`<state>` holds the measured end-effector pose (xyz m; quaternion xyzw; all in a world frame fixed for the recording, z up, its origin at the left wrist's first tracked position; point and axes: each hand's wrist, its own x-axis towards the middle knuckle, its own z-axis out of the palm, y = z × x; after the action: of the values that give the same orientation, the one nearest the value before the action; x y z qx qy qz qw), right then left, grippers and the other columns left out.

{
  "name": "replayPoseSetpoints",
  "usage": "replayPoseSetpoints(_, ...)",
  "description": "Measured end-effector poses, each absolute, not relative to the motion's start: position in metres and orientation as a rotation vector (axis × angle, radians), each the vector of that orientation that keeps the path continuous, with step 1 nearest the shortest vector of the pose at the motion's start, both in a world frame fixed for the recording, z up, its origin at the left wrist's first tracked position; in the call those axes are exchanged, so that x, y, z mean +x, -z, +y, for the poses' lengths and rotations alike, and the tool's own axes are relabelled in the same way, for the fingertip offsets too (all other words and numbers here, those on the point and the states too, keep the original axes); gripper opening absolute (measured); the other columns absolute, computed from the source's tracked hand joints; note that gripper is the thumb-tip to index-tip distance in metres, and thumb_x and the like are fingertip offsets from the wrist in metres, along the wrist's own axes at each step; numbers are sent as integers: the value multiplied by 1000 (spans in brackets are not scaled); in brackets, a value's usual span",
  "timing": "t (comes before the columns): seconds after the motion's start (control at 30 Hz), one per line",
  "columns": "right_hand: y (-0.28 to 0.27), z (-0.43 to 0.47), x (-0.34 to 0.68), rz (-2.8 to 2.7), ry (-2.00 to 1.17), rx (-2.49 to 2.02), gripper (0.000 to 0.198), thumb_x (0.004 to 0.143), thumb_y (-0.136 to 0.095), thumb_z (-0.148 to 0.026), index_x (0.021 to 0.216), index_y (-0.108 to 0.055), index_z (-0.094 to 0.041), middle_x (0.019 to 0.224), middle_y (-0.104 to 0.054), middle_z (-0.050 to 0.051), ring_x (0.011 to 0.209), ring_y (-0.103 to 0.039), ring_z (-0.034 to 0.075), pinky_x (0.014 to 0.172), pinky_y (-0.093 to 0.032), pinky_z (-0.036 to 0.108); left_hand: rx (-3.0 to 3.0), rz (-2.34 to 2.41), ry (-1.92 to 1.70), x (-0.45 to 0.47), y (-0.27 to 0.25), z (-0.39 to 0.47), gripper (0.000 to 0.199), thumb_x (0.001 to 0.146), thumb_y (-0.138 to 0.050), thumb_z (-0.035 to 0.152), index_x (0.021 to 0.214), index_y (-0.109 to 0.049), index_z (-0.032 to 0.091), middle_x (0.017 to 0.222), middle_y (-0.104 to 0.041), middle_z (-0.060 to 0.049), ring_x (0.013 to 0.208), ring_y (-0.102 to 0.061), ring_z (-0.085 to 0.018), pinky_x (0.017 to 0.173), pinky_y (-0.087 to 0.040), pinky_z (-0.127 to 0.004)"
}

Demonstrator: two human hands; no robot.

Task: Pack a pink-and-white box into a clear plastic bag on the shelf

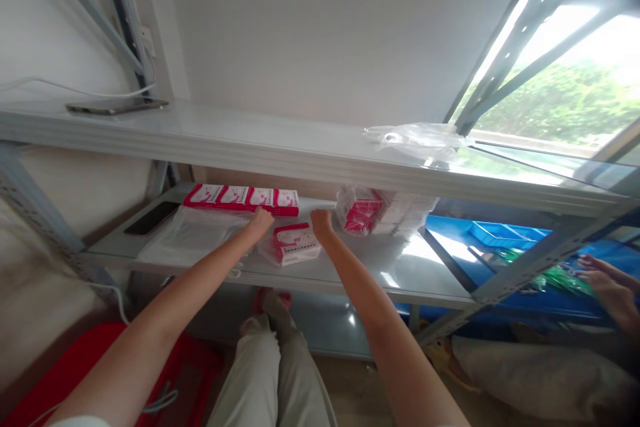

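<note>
Head view, metal shelving unit against a white wall.

Left hand (261,219): reaching onto the lower shelf (350,267), fingertips at the near edge of a row of pink-and-white boxes (243,199); grip curled against the last box of the row, closure hard to tell. Right hand (321,221): just beside it, knuckles up, grip folded together, contents not visible. Between and just below both hands: single pink-and-white box in a clear wrapper (296,244), lying flat on the lower shelf, touching neither hand as far as can be seen.

Around: clear plastic bags (187,235) spread flat under the left forearm; dark flat phone-like slab (150,217) at the shelf's left end; wrapped bundle of pink boxes (361,209) just right of the right hand, with more pale wrapped stock behind it, partly hidden by the upper shelf edge. Upper shelf (260,140): dark flat device (116,106) with a white cable at left, crumpled clear bag (415,137) at right.

Right side: blue tray (503,233) on a blue surface, green packaged items (555,275) blurred beyond a diagonal brace; another person's hand (607,283) at the frame edge, cut off at the wrist. Window at upper right overexposed. Below: own trouser legs, red bin (185,360) at lower left, mostly cut off.
</note>
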<state>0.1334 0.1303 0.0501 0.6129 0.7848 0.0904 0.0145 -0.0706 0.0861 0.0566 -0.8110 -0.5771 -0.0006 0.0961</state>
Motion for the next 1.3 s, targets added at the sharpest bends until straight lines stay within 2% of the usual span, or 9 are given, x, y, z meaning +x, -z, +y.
replayPoseSetpoints(0.13,-43,126,138,2398,-345,2043,36,92,-37,-4,124,-53,-6,100,-66,19,97,-63,24,79,-49,36,-2261,-1977,117,-76,-51,91,20,82,-49,5,88,-69,7,92,-68,-22,91,-63,-30,76,-43,-37)
replayPoseSetpoints(0.3,-50,123,147,2385,-357,2161,49,92,-32,-6,139,-39,-13,102,-66,17,93,-64,25,75,-47,34,-2129,-2147,246,-80,-63,90,30,90,-41,18,97,-68,6,97,-68,-22,95,-64,-30,80,-45,-38)
replayPoseSetpoints(0.4,-62,118,164,2496,-296,2132,40,93,-40,-16,132,-46,-20,97,-68,11,90,-65,22,75,-46,31,-2247,-1991,306,-89,-81,74,33,93,-40,26,102,-68,12,93,-70,-15,93,-64,-27,86,-42,-38)
replayPoseSetpoints(0.53,-80,103,202,2878,-393,1457,26,96,-41,-26,108,-62,-17,104,-66,10,102,-59,20,88,-44,31,-2498,-1453,310,-116,-103,44,37,90,-51,37,120,-59,18,95,-69,-9,94,-61,-25,94,-37,-39)
replayPoseSetpoints(0.67,-106,85,231,2864,-776,1084,20,89,-48,-11,97,-66,-14,107,-62,12,104,-56,23,86,-44,32,-2537,-1021,173,-133,-118,22,14,89,-53,20,96,-65,20,103,-67,-6,106,-55,-22,98,-32,-37)
replayPoseSetpoints(0.77,-131,75,232,2755,-1032,1034,25,82,-47,0,94,-65,-14,106,-61,12,99,-56,24,77,-45,32,-2413,-877,90,-124,-129,19,25,87,-47,4,98,-64,20,109,-65,-5,109,-53,-21,99,-31,-37)
replayPoseSetpoints(0.9,-156,69,218,2746,-1105,977,27,83,-44,1,94,-64,-14,105,-61,13,96,-56,22,71,-44,29,-2364,-784,133,-104,-147,28,30,86,-46,1,100,-63,22,108,-64,-5,107,-55,-20,96,-33,-34)
replayPoseSetpoints(1.13,-149,73,200,3038,-809,1309,29,91,-41,-9,107,-65,-16,111,-61,12,101,-56,20,76,-45,27,-2407,-781,239,-85,-157,48,20,85,-51,5,94,-62,19,101,-63,-6,100,-56,-20,89,-40,-31)
replayPoseSetpoints(1.3,-122,87,192,3342,35,1768,30,93,-40,-17,105,-67,-20,110,-66,7,96,-60,17,82,-46,28,-2480,-1122,589,-87,-134,55,30,87,-46,8,112,-60,18,120,-58,-10,111,-53,-21,93,-43,-33)
